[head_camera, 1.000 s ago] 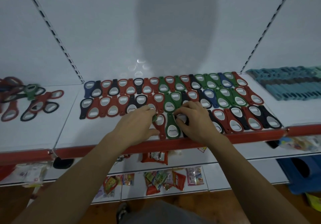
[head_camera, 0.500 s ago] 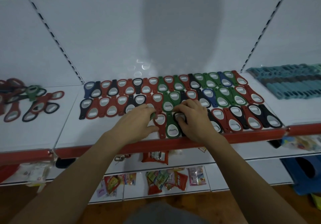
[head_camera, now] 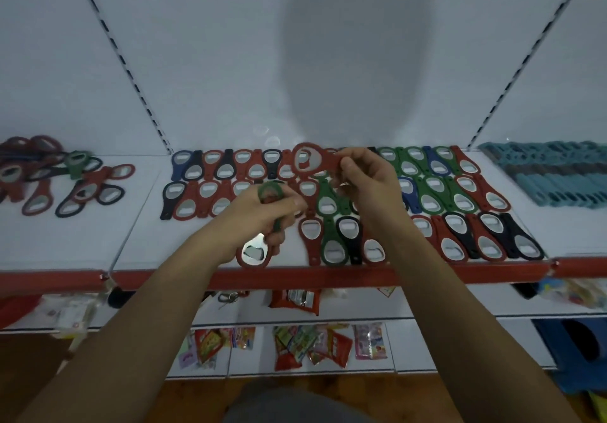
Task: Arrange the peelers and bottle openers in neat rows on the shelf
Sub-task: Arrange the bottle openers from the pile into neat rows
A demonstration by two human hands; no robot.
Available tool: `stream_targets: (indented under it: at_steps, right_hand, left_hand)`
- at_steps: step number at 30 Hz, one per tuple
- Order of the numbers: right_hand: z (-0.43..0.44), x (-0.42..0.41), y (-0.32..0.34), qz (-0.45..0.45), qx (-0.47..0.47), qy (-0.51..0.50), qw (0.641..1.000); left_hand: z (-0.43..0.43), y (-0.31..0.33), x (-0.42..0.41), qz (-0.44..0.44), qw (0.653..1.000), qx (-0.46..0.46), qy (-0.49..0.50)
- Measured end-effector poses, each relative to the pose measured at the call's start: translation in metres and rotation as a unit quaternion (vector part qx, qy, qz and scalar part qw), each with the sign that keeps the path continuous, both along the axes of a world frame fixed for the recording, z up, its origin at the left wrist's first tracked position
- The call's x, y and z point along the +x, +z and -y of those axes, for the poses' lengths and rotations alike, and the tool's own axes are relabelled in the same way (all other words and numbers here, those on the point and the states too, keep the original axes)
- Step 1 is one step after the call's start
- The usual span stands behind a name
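Observation:
Rows of red, green, black and blue bottle openers [head_camera: 437,199] cover the white shelf [head_camera: 138,245]. My right hand [head_camera: 371,186] pinches the handle of a red bottle opener [head_camera: 310,159] and holds it above the back rows, ring end to the left. My left hand [head_camera: 259,215] grips two openers at once: a green one [head_camera: 270,189] with its ring above the fist and a red one [head_camera: 254,253] with its metal ring hanging below, near the shelf's front edge.
A loose pile of openers [head_camera: 65,182] lies on the left shelf section. Teal peelers [head_camera: 555,176] are stacked in rows at the right. A red rail [head_camera: 460,274] edges the shelf front. Snack packets [head_camera: 295,343] sit on lower shelves.
Both hands have lifted off the front row. The right hand raised a red opener toward the back rows. The left hand came up holding a green and a red opener.

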State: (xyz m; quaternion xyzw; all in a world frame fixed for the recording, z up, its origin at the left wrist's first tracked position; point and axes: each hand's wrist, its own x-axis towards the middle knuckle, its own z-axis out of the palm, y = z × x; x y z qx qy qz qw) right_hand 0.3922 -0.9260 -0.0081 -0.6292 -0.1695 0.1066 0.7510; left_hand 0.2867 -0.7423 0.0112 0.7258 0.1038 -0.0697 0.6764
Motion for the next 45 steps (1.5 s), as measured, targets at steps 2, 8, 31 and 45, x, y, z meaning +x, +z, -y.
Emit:
stream_targets:
  at_steps: [2, 8, 31, 45]
  right_hand:
    - [-0.002, 0.003, 0.001, 0.054, -0.052, -0.012, 0.997]
    - [-0.023, 0.003, -0.013, 0.193, -0.282, 0.051, 0.938]
    - [-0.054, -0.038, -0.023, 0.103, -0.180, 0.072, 0.976]
    - [-0.055, -0.030, -0.053, 0.416, -0.305, 0.160, 0.841]
  left_hand:
    - [-0.009, -0.007, 0.000, -0.035, 0.989, -0.108, 0.093]
    - [-0.033, -0.018, -0.005, -0.060, 0.893, -0.397, 0.205]
    - [0.007, -0.025, 0.000, 0.019, 0.924, -0.222, 0.311]
    - [-0.062, -0.020, -0.036, 0.040, 0.971, -0.102, 0.213]
